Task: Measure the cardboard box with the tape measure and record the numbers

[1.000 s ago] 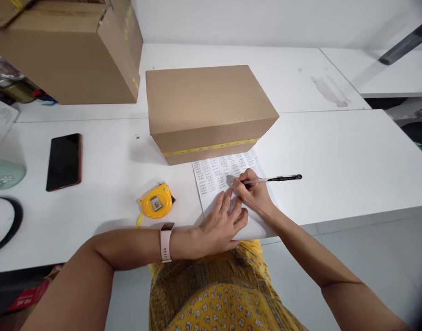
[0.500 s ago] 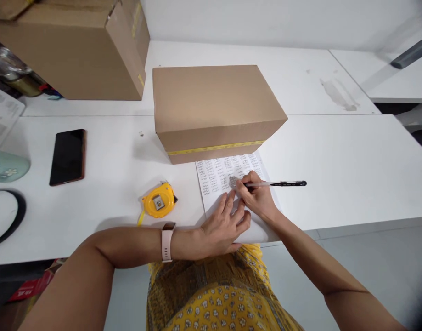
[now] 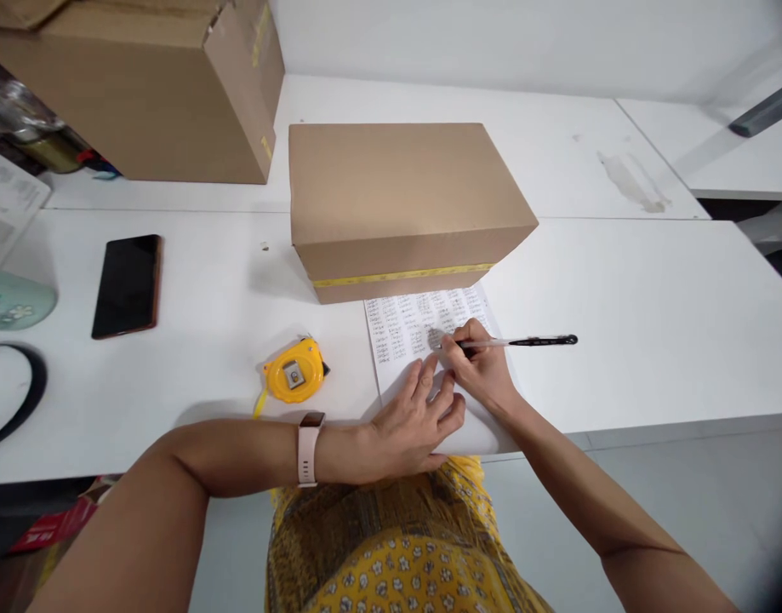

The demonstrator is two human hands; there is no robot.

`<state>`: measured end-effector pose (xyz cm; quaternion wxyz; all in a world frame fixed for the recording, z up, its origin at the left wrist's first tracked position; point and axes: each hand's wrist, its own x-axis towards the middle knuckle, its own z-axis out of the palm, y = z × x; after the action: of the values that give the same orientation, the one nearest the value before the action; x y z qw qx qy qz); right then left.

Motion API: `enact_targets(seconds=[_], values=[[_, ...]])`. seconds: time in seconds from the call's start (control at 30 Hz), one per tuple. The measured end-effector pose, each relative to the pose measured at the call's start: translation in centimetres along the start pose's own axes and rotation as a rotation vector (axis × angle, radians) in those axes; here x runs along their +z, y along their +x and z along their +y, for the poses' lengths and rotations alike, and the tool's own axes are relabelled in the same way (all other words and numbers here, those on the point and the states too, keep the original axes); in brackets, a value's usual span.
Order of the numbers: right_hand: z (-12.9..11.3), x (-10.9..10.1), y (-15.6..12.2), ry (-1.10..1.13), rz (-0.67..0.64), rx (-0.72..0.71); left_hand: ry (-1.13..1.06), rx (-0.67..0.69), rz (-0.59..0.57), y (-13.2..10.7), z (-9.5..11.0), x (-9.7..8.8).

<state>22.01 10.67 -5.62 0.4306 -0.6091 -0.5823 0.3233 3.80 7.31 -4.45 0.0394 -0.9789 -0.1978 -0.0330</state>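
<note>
My right hand (image 3: 483, 366) is closed around a pen (image 3: 524, 341) with a clear barrel and black end, its tip down at the paper. Under both hands lies a white sheet of paper (image 3: 391, 379) covered in columns of small handwriting. Fingers spread, my left hand (image 3: 416, 421) rests flat on the lower part of the sheet, close beside the right hand. The sheet's upper edge is hidden by a closed cardboard box (image 3: 409, 183) with yellow tape along its front. Left of the sheet sits a yellow tape measure (image 3: 294, 370).
On the white table (image 3: 620, 323) a dark phone (image 3: 128, 285) lies to the left, near a pale green bottle (image 3: 17, 300) and a black ring-shaped band (image 3: 37, 392). A larger cardboard box (image 3: 135, 102) stands at the back left. The table's front edge runs just before my body.
The view has shifted slightly, so the table items appear a little displaced. My right hand and the pen have moved slightly to the right; my left hand stays on the sheet.
</note>
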Motion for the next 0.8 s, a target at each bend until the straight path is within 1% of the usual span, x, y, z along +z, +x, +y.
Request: enact_targets(seconds=[0.27, 0.6, 0.8], values=[[-0.05, 0.05, 0.08, -0.007, 0.010, -0.005, -0.007, 0.002, 0.000, -0.10, 0.00, -0.01], [-0.20, -0.12, 0.03, -0.030, 0.000, -0.011, -0.018, -0.003, 0.006, -0.15, 0.09, 0.41], [-0.01, -0.06, 0.03, -0.046, 0.023, -0.015, 0.006, -0.003, 0.025, -0.14, 0.12, 0.28]])
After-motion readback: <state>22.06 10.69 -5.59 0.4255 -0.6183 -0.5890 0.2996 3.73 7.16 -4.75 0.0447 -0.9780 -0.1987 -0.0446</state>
